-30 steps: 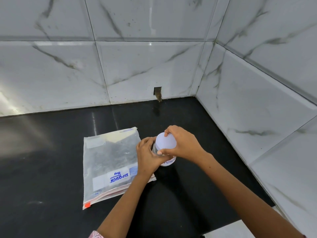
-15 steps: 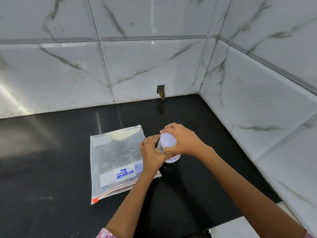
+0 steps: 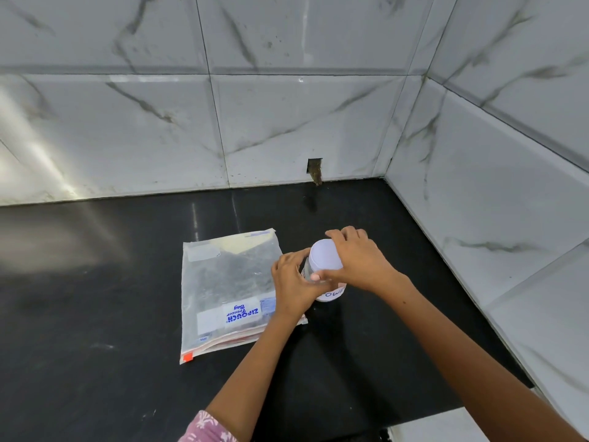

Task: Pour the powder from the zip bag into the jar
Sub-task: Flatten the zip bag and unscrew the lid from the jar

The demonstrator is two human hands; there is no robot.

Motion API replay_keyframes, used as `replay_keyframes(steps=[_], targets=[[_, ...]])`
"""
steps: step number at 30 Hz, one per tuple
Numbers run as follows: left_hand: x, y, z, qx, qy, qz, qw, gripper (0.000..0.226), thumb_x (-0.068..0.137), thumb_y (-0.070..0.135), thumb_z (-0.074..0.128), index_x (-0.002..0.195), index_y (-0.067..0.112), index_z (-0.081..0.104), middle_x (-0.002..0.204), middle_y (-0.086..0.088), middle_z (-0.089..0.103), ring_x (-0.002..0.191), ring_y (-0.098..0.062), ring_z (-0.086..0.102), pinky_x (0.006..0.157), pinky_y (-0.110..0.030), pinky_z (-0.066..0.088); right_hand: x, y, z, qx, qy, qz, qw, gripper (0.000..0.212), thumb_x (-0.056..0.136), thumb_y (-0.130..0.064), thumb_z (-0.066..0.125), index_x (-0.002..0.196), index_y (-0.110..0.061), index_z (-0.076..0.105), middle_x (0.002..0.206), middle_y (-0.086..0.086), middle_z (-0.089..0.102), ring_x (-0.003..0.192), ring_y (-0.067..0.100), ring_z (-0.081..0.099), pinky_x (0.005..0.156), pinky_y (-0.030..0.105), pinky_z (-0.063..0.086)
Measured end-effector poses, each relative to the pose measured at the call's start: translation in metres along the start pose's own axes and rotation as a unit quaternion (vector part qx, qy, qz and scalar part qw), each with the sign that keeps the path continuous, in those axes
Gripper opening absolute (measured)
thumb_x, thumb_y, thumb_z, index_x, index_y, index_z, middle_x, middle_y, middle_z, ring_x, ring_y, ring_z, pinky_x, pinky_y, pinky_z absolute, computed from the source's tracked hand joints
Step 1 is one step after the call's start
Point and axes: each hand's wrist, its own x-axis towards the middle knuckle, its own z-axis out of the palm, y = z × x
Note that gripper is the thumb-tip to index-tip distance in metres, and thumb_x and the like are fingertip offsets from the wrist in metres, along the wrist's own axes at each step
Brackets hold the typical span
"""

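Over the last second our right hand (image 3: 357,263) has shifted round the white lid (image 3: 323,254), so we judge the unscrewing under way. Our left hand (image 3: 291,283) still grasps the jar (image 3: 331,295) upright on the table (image 3: 95,314). The zip bag (image 3: 228,291) lies flat just beside it, unopened.

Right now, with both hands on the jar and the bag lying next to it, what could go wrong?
1. The right hand grips the white lid while the left hand holds the jar; if the lid gives suddenly, the jar may tip on the glossy black counter.
2. The zip bag lies right beside the left hand, so a jerk could knock it.
3. The bag looks much wider than the jar, so pouring may spill powder.
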Motion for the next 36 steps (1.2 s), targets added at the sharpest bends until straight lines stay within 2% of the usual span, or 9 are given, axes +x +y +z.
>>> replay_keyframes(steps=[4,7,10,12,15,19,24,30,36], targets=[[0.0,-0.002,0.002,0.004,-0.001,0.007,1.0,0.067,0.048,0.047,0.08,0.109,0.026,0.062,0.108,0.008,0.065,0.102,-0.006,0.048,0.092,-0.028,0.032,0.001,-0.006,0.006,-0.048,0.039,0.042,0.997,0.081,0.076,-0.072,0.05,0.133,-0.015,0.039,0.129,0.014,0.046,0.117,0.029,0.043,0.096,0.04,0.038],[0.001,0.001,0.0,0.002,0.004,0.012,1.0,0.065,0.049,0.049,0.079,0.108,0.026,0.063,0.108,0.006,0.068,0.1,-0.006,0.05,0.092,-0.029,0.036,0.003,-0.005,0.003,0.003,0.02,-0.007,1.0,0.069,0.076,-0.052,0.062,0.134,-0.024,0.039,0.13,0.009,0.047,0.118,0.027,0.042,0.096,0.039,0.037],[0.001,0.003,-0.002,0.005,0.007,0.02,1.0,0.065,0.051,0.051,0.078,0.108,0.023,0.064,0.107,0.004,0.069,0.103,-0.011,0.054,0.091,-0.027,0.035,0.003,0.001,-0.002,0.114,0.002,-0.073,0.991,0.076,0.07,-0.037,0.07,0.138,-0.034,0.036,0.142,0.001,0.041,0.131,0.024,0.035,0.104,0.041,0.034],[0.001,0.003,-0.002,0.015,0.012,0.022,1.0,0.064,0.053,0.052,0.076,0.108,0.021,0.066,0.107,0.002,0.07,0.103,-0.013,0.056,0.092,-0.029,0.038,0.001,0.0,0.004,0.094,0.019,-0.062,0.993,0.083,0.071,-0.048,0.069,0.143,-0.035,0.029,0.148,0.003,0.034,0.136,0.024,0.029,0.108,0.043,0.031],[-0.001,0.005,-0.003,0.014,0.025,0.017,0.999,0.061,0.052,0.053,0.077,0.103,0.022,0.067,0.103,0.004,0.071,0.099,-0.011,0.056,0.089,-0.03,0.04,0.002,-0.001,0.012,0.004,0.044,-0.004,0.999,0.086,0.073,-0.069,0.058,0.144,-0.032,0.027,0.138,0.007,0.041,0.125,0.026,0.038,0.1,0.041,0.037],[-0.001,0.008,-0.005,0.011,0.027,0.015,0.999,0.059,0.046,0.047,0.082,0.096,0.021,0.067,0.097,0.005,0.07,0.096,-0.013,0.056,0.087,-0.033,0.04,0.003,-0.002,0.009,0.06,0.07,-0.012,0.996,0.071,0.07,-0.055,0.067,0.133,-0.033,0.042,0.122,0.003,0.052,0.113,0.024,0.046,0.085,0.033,0.041],[0.003,0.007,-0.012,0.026,0.043,0.017,0.999,0.059,0.048,0.052,0.081,0.097,0.021,0.066,0.1,0.003,0.069,0.094,-0.007,0.047,0.09,-0.037,0.039,-0.004,-0.001,0.001,0.241,0.189,-0.054,0.951,0.072,0.067,-0.035,0.074,0.132,-0.033,0.042,0.124,0.0,0.053,0.11,0.02,0.048,0.087,0.029,0.039],[0.005,0.009,-0.019,0.053,0.027,0.034,0.998,0.06,0.046,0.055,0.08,0.095,0.023,0.066,0.097,0.006,0.067,0.094,-0.01,0.049,0.085,-0.028,0.029,-0.033,0.018,0.025,0.365,0.287,-0.004,0.886,0.065,0.068,-0.03,0.08,0.124,-0.024,0.049,0.121,-0.001,0.053,0.107,0.015,0.054,0.082,0.036,0.056],[0.006,0.004,-0.019,0.077,0.015,0.058,0.995,0.06,0.049,0.053,0.085,0.097,0.022,0.065,0.101,0.002,0.068,0.1,-0.016,0.053,0.093,-0.037,0.032,-0.068,0.045,0.073,0.428,0.248,0.109,0.862,0.064,0.054,-0.039,0.085,0.102,-0.028,0.043,0.105,-0.007,0.056,0.095,0.012,0.059,0.08,0.037,0.056]])
